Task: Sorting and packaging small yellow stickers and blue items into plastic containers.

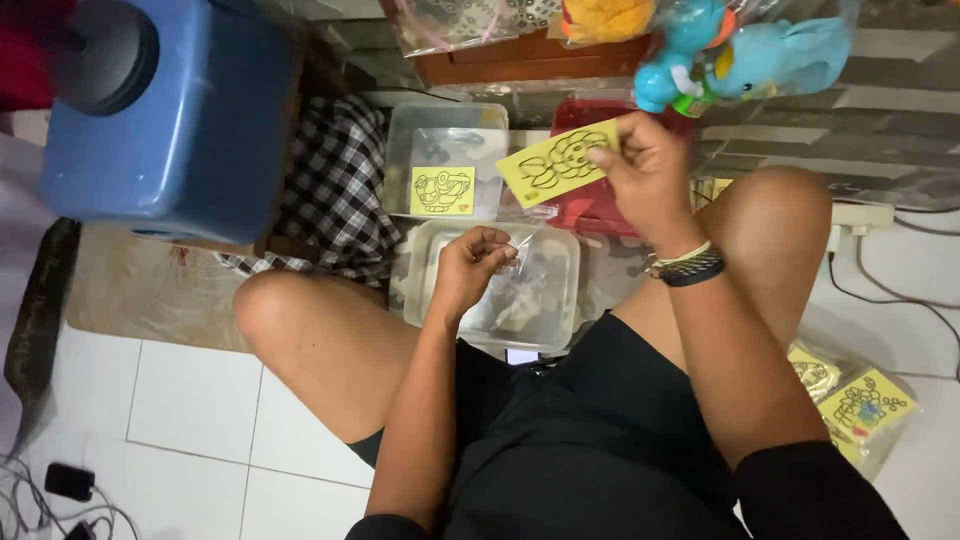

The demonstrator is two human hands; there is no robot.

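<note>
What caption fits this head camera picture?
Right hand lifts a yellow picture card; left hand pinches clear plastic over a tub.

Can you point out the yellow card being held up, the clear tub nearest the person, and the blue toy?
yellow card (555, 163), head view, on its printed middle.
clear tub (562, 262), head view, on its right wall.
blue toy (770, 55), head view, on its body.
</note>
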